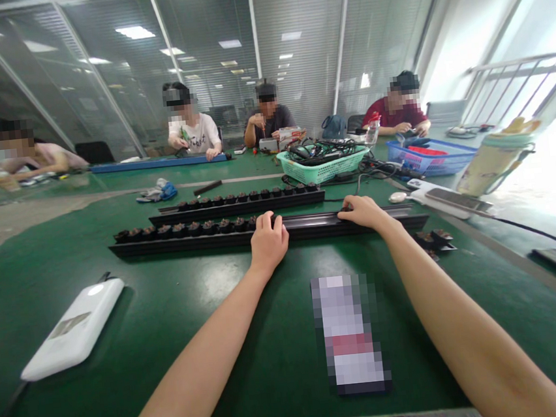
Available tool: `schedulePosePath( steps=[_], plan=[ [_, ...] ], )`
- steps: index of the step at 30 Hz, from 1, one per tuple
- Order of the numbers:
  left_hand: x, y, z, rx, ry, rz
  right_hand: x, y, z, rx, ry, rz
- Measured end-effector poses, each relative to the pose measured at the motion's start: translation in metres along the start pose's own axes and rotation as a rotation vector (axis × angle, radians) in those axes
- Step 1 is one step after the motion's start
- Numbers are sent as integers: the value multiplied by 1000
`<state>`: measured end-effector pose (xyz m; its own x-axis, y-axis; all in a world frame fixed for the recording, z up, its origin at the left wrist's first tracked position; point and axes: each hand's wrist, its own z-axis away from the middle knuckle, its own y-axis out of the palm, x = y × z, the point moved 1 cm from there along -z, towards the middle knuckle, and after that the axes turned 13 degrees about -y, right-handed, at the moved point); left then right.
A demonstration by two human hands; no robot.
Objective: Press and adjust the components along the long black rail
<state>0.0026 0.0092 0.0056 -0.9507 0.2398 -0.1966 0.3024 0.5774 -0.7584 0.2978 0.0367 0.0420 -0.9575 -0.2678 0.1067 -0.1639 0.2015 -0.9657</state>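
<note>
Head view: a white rounded case (72, 329) is laid on the green work mat (211, 326), left of a black rail (314, 226). Small black fittings (176, 230) are lined along the rail's left part, and a second loaded rail (243, 205) is set just behind. The rail is clasped by the left hand (269, 241), a pixelated item (349, 333) is left below the rail, and the right hand (363, 212) is clasped on the rail well apart from the left hand. A teal basket of cables (323, 165) is placed beyond.
</note>
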Motion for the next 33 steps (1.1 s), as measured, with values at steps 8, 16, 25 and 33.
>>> schedulePosePath(
  steps=[8, 16, 25, 33],
  plan=[
    [0, 0, 0, -6, 1, -5, 0, -3, 2, 19, 6, -7],
    [0, -1, 0, 6, -4, 16, 0, -5, 3, 16, 20, -6],
    [0, -1, 0, 11, -2, 6, 0, -5, 3, 23, 19, -6],
    [0, -1, 0, 5, -4, 8, 1, -6, 4, 24, 24, -8]
  ],
)
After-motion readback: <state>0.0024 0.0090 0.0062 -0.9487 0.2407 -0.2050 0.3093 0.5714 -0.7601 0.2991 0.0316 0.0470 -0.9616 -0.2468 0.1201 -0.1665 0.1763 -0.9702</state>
